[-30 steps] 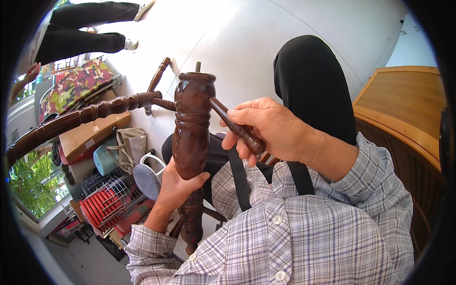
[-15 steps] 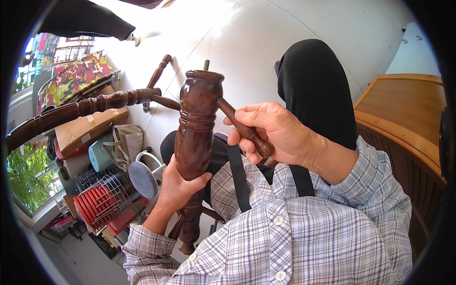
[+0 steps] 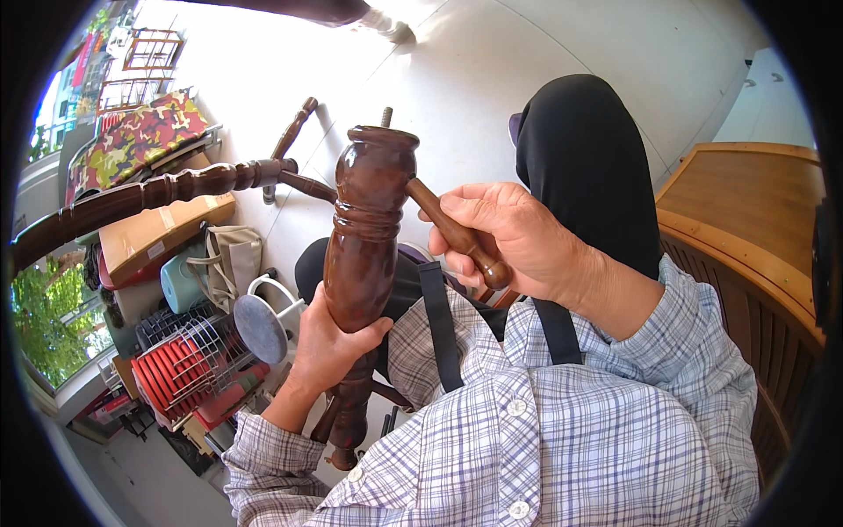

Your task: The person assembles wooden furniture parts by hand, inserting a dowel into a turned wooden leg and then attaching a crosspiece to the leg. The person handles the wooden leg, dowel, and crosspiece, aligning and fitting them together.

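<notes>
A: First entry: how was the left hand (image 3: 332, 341) posed?

B: It was curled round the lower middle of a dark wooden post (image 3: 362, 250), thumb across the front; the post leaned slightly right, screw (image 3: 386, 117) uppermost

A: And the right hand (image 3: 514, 235)?

B: It lay right of the post, thumb and fingers closed on a small wooden peg (image 3: 470, 248), whose upper end met the post's side

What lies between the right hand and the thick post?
In the head view, the peg: the right hand grips its outer part, and its other end meets the thick post.
</notes>
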Tool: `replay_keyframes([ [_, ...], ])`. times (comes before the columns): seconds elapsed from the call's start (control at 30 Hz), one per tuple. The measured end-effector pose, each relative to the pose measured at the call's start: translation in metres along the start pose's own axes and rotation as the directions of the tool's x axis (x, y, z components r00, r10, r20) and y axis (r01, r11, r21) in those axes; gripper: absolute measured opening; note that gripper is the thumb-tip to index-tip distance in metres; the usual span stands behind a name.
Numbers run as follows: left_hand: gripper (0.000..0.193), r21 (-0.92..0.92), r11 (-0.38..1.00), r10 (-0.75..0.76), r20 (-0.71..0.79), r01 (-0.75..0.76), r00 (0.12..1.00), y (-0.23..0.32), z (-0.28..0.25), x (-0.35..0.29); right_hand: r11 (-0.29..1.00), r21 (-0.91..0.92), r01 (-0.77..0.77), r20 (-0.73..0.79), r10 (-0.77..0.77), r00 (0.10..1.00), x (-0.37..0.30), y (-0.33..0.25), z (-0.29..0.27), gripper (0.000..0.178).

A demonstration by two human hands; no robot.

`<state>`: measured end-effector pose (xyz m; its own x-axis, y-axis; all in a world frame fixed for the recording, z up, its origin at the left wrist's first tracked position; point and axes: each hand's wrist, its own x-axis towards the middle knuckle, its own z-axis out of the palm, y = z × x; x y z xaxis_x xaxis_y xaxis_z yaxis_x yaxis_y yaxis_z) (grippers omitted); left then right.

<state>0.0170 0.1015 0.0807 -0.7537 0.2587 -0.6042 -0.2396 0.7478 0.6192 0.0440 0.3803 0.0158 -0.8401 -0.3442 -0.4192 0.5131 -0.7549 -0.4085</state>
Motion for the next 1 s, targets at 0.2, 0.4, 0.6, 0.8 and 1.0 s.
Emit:
replay_keyframes([
  [0.2,0.067,-0.004,1.000,0.017,-0.004,-0.017,1.000,-0.003,0.001,0.001,0.882,-0.461,0.096,-0.150,-0.184,0.971,-0.002,0.000,0.017,0.030],
  [0.4,0.067,0.014,1.000,0.015,-0.012,-0.015,1.000,-0.001,0.002,0.000,0.790,-0.600,0.125,-0.118,-0.241,0.963,-0.002,-0.004,0.016,0.029],
  [0.6,0.067,-0.007,1.000,0.007,-0.014,-0.007,1.000,-0.002,0.003,-0.002,0.975,-0.217,0.040,-0.071,-0.057,0.996,-0.001,-0.004,0.009,0.026],
  [0.8,0.067,-0.022,1.000,0.012,-0.014,-0.012,1.000,-0.001,0.004,-0.003,0.976,0.193,-0.099,0.013,0.099,0.995,0.005,0.007,0.001,0.028],
  [1.0,0.065,0.006,1.000,0.019,-0.023,-0.019,1.000,-0.003,0.003,-0.003,0.994,0.002,-0.107,-0.022,0.107,0.994,0.002,0.002,0.005,0.040],
])
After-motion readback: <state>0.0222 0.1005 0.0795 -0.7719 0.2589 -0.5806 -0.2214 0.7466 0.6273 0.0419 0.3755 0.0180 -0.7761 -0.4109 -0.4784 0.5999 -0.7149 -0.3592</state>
